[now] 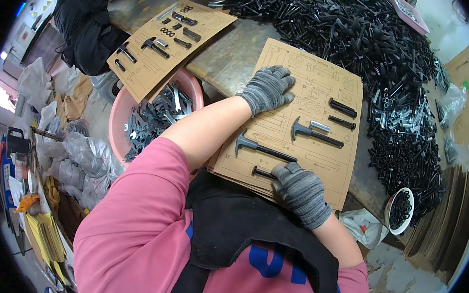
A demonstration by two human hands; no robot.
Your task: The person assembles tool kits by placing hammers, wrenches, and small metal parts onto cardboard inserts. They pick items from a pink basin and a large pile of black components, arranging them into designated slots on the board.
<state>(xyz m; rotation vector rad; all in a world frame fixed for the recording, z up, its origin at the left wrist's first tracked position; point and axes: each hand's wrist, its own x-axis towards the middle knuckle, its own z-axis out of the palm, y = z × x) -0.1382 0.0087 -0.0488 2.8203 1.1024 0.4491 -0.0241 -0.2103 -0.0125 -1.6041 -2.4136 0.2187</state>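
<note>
A brown cardboard sheet (316, 155) with printed part outlines lies on top of a stack in front of me. My left hand (269, 90), in a grey knit glove, rests on its upper left part with fingers stretched out. My right hand (303, 194), gloved alike, is at the lower edge, its fingers closed round one end of a short black bolt (260, 172). Above it lie two black T-shaped pullers (267, 149) (318, 135). A silver sleeve (320, 126) sits by the upper one. Two black bolts (342, 107) (341, 122) lie near the right edge.
Black metal parts (332, 22) are heaped across the table. A white bowl of black rings (399, 211) stands at the right. Another laid-out cardboard sheet (141, 67) lies left, above a pink basin of wrenches (120, 116). A person in black (87, 22) is at the far left.
</note>
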